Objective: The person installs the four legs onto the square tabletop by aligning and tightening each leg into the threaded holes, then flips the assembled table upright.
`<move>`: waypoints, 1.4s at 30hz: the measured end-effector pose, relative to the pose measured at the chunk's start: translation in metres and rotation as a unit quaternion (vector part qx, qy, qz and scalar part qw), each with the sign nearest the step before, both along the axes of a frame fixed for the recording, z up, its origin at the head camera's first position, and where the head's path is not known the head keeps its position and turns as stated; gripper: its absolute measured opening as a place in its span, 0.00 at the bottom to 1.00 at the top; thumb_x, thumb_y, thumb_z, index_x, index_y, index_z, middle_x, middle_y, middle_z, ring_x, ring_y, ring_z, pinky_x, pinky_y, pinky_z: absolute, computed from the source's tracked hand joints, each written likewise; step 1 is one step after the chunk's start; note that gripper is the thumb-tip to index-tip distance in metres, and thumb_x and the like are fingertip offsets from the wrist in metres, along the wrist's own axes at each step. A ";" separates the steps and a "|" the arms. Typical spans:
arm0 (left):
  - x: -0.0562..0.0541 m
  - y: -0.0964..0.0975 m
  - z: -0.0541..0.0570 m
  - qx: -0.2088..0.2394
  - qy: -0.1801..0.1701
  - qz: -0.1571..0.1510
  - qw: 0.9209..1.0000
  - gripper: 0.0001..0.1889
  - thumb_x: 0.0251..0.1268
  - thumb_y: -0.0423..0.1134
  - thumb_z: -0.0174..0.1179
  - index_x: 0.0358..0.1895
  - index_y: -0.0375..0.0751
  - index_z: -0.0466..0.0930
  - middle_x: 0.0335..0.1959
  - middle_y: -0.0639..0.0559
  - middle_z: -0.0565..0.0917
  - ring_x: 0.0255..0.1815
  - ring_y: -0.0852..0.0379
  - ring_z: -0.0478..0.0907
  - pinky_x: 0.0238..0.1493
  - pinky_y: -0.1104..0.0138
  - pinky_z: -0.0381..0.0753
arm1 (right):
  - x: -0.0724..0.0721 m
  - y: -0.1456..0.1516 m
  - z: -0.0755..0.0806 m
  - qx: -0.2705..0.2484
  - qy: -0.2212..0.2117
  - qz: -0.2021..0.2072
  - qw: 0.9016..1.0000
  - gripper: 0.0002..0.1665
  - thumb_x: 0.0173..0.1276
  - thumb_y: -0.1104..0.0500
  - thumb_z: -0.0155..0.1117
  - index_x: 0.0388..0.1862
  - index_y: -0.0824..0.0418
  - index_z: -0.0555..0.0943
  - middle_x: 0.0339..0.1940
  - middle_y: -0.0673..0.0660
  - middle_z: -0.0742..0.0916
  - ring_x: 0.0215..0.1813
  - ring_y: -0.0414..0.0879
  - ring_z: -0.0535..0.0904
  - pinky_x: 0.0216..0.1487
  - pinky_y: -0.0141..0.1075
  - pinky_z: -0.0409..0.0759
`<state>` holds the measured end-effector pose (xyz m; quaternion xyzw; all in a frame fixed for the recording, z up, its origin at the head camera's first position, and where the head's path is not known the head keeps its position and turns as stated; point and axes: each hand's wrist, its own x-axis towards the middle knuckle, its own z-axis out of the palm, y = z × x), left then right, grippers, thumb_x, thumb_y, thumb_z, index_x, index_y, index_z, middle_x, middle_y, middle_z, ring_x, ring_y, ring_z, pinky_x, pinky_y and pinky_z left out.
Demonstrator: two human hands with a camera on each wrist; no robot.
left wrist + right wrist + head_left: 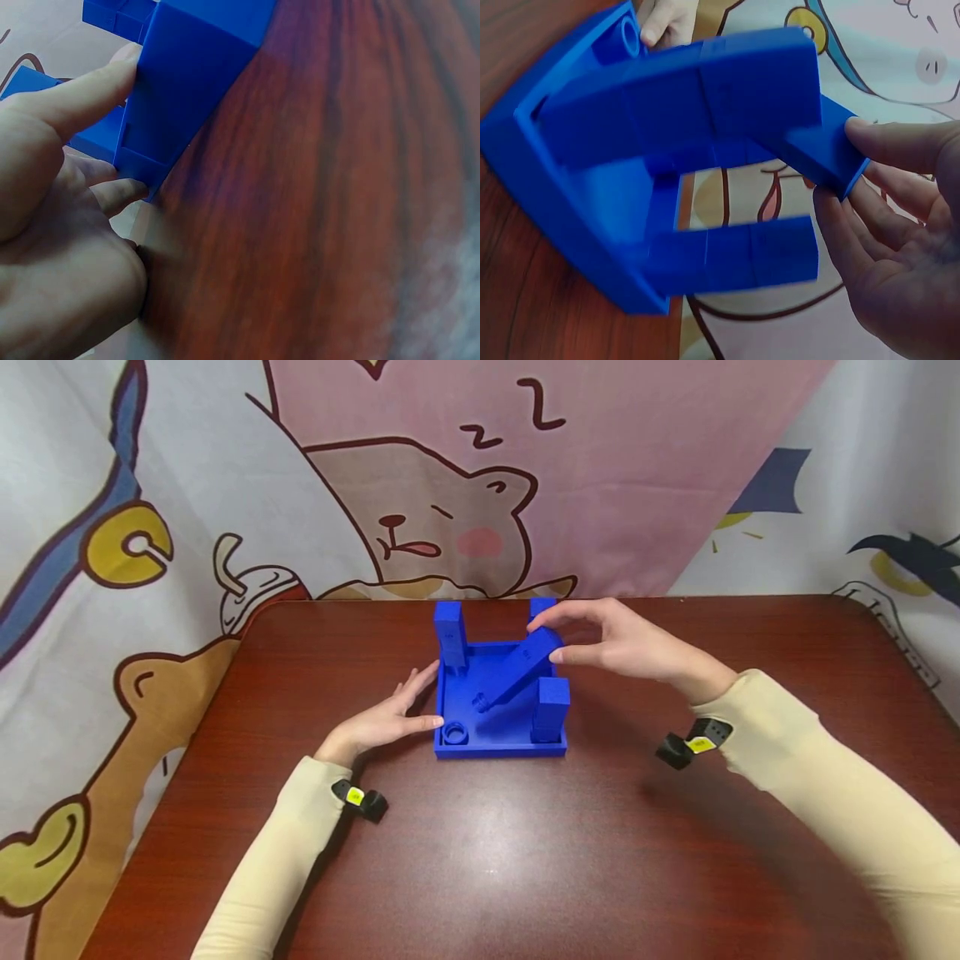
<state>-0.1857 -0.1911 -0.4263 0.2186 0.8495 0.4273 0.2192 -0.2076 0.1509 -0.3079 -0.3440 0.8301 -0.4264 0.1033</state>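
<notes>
A square blue tray-like tabletop (pixel 498 750) lies on the table, rim up. Square blue legs stand upright at its back left (pixel 451 635), back right (pixel 542 606) and front right (pixel 552 710) corners. The front left corner has a bare round socket (pixel 455 734). My right hand (pixel 633 642) pinches the square end of another blue leg (pixel 516 670) between thumb and fingers. That leg slants over the tray, its threaded end pointing down toward the front left. Spread, fairly straight fingers of my left hand (pixel 386 718) touch the tray's left wall, the thumb beside the socket.
The tray sits toward the back of a dark reddish wooden table (pixel 480 860). Behind and left of the table hangs a cartoon-printed cloth (pixel 600 485). Black cameras are strapped to the left wrist (pixel 362 799) and right wrist (pixel 690 743).
</notes>
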 end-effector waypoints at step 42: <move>-0.001 -0.003 0.000 0.006 -0.032 0.013 0.999 0.44 0.70 0.51 0.56 0.79 0.57 0.37 0.78 0.44 0.34 0.75 0.45 0.21 0.68 0.41 0.25 | 0.017 -0.089 -0.006 -0.046 -0.035 0.152 0.987 0.19 0.64 0.67 0.65 0.55 0.66 0.80 0.55 0.56 0.83 0.55 0.46 0.79 0.53 0.36 0.78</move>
